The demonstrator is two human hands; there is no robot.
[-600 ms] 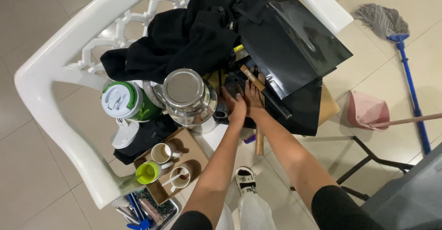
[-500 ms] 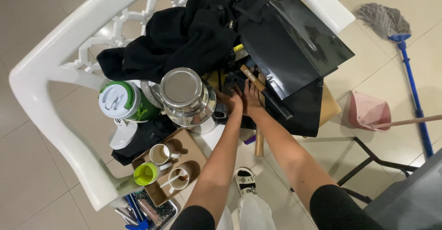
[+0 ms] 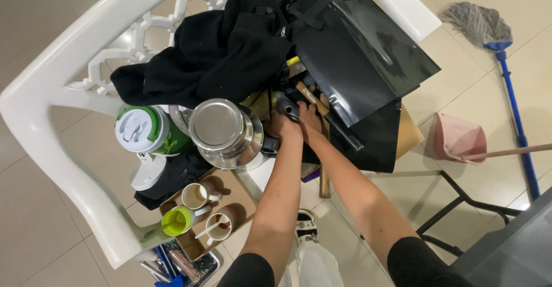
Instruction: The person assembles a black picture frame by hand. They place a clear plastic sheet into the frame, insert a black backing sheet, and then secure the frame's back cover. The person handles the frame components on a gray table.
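Both my hands reach into a heap on a white plastic chair (image 3: 52, 143). My left hand (image 3: 283, 127) lies just right of a steel pot with a lid (image 3: 224, 131), its fingers curled against a dark object (image 3: 287, 104). Close beside it, my right hand (image 3: 311, 118) rests on the same dark clutter under the edge of a glossy black bag (image 3: 368, 63). A wooden-handled tool (image 3: 325, 178) runs under my right wrist. Dark things hide the fingertips of both hands.
Black clothing (image 3: 224, 57) is piled at the chair's back. A green and white jug (image 3: 148, 132) stands left of the pot. Cups (image 3: 195, 195) sit on a cardboard tray at the front. A pink dustpan (image 3: 457, 140) and a blue-handled mop (image 3: 512, 80) lie on the tiled floor to the right.
Both hands stay in the same spot among the dark items. Only the view has shifted slightly.
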